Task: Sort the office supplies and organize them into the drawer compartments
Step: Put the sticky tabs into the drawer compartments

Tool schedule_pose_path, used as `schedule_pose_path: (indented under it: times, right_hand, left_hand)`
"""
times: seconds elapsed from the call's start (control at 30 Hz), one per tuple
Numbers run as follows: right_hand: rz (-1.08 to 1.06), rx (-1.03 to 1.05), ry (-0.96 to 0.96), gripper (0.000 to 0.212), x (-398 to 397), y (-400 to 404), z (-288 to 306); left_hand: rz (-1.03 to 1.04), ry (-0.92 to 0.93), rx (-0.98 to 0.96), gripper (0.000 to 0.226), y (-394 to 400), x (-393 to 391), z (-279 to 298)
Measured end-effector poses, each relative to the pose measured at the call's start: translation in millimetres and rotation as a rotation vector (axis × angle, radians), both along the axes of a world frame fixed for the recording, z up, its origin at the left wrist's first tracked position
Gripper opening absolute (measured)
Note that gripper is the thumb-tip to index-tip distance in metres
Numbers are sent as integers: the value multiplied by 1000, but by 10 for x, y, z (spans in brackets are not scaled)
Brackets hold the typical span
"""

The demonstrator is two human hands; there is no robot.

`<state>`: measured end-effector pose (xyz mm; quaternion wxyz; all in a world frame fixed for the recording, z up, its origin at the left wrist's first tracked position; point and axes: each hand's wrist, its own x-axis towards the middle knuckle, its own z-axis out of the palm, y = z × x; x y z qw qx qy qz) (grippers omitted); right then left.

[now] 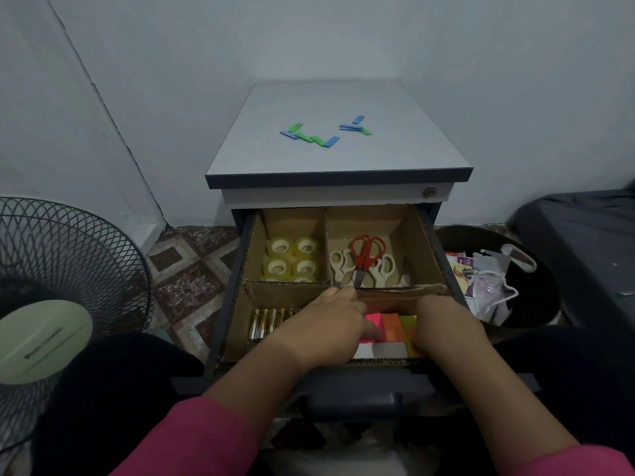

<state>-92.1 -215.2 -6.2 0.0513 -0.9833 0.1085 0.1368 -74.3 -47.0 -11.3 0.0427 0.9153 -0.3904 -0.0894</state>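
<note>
Left hand (330,316) fingers curled onto sticky notes (391,326); right hand (443,321) grips their edge, fingers hidden

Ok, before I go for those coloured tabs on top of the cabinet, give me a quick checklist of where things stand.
1. Tape rolls in back left compartment: ok.
2. Scissors in back right compartment: ok.
3. Batteries in front left compartment: ok.
4. Sticky notes settled in front right compartment: cannot tell, both hands cover them.
5. Left hand and right hand free: not ok, both in the drawer.
6. Tabs sorted: not ok, loose on the cabinet top.
</note>
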Motion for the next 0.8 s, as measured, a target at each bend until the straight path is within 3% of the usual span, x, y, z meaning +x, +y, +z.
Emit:
schedule_pose_path:
  times: [0.13,0.3,0.53,0.7,0.8]
  right_hand:
    - [-8,-22,9,21,-8,31,11]
    - [-61,25,37,15,20,16,58]
    - [-156,404,38,15,86,-15,118]
    - [-162,384,268,16,212,101,158]
    - [-159,366,208,18,231,84,59]
  left_hand:
    - [3,4,-1,49,-2,7,-5]
    - [4,-1,-1,50,2,8,-16]
    - [-7,-23,20,50,-14,1,13]
    - [-13,-31,58,51,-30,6,6]
    - [-11,-35,64,51,-39,0,15]
